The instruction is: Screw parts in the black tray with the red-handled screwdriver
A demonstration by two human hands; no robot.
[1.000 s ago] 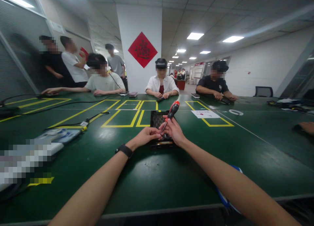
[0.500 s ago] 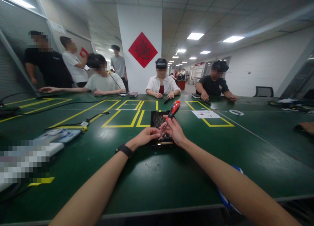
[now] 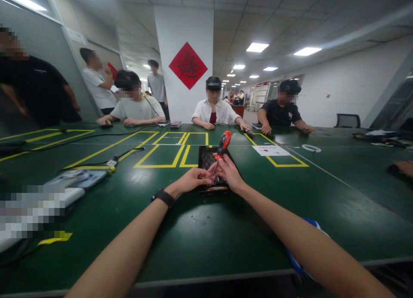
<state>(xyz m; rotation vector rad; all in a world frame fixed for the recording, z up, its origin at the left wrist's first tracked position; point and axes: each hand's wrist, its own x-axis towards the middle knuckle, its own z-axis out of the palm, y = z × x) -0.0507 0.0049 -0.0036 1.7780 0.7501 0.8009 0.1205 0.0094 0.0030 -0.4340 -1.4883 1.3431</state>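
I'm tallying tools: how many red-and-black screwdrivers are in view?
1: the screwdriver is in the right hand, over the black box. Others could be hidden behind the hands or in the box.

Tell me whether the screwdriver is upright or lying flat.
The screwdriver is upright, slightly tilted: its handle points up, above the right hand, and its shaft slants down.

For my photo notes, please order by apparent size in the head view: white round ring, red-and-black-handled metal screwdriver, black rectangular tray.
1. Black tray, partly covered
2. Screwdriver
3. White ring
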